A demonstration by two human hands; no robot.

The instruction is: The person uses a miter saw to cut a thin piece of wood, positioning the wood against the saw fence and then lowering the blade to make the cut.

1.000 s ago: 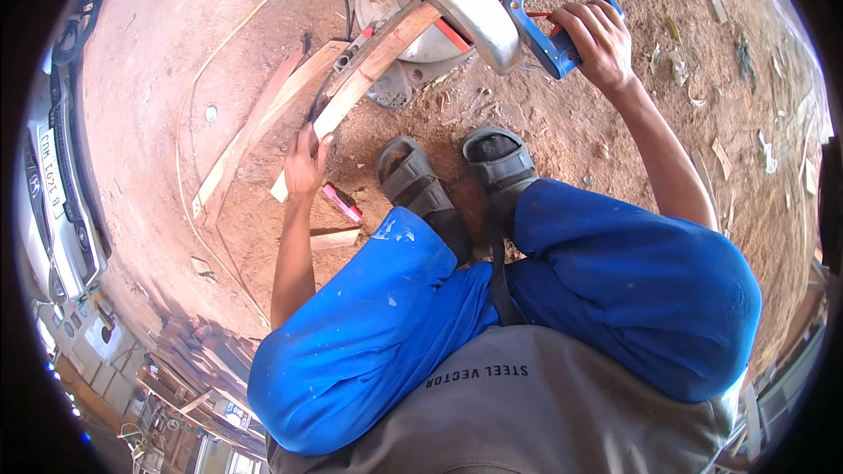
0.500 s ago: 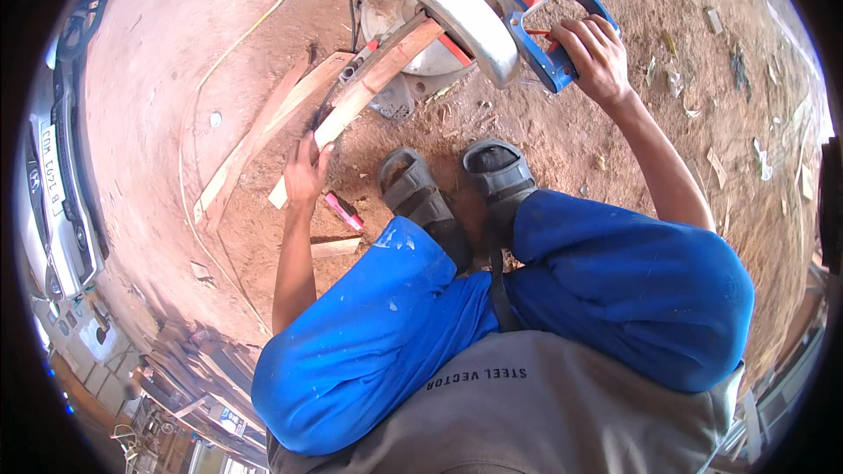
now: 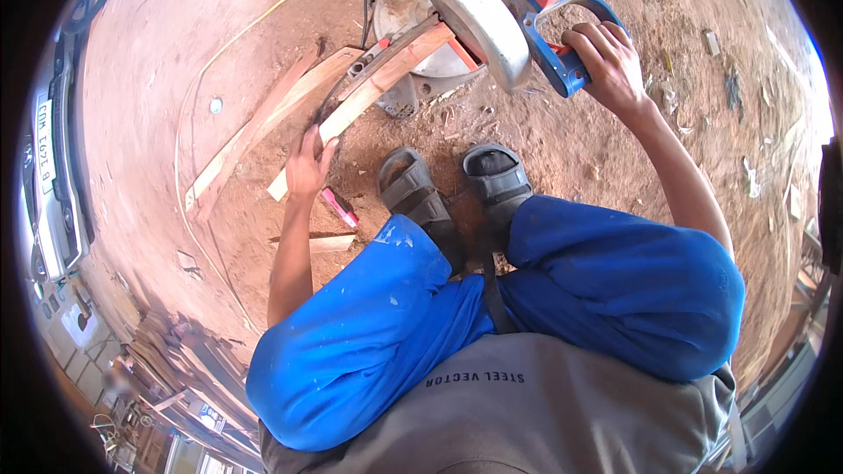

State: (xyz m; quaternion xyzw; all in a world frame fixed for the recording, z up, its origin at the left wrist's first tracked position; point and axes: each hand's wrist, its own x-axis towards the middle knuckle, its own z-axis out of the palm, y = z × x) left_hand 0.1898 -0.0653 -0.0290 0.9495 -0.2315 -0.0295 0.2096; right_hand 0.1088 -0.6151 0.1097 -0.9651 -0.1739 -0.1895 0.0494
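Right hand's (image 3: 612,68) grip is wrapped round the blue handle (image 3: 551,68) of the saw (image 3: 496,26); left hand's (image 3: 307,167) grip grasps a wooden strip (image 3: 379,83), far end at the saw's guard (image 3: 465,4)!

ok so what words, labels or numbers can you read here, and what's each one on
I won't copy out wording or numbers, only where they stand:
Grey-brown shirt: a line of dark capitals, upside down.
White plate on the car: dark letters and numbers.
Blue-and-white item, lower left: too small to read.
Power saw: no readable marking.
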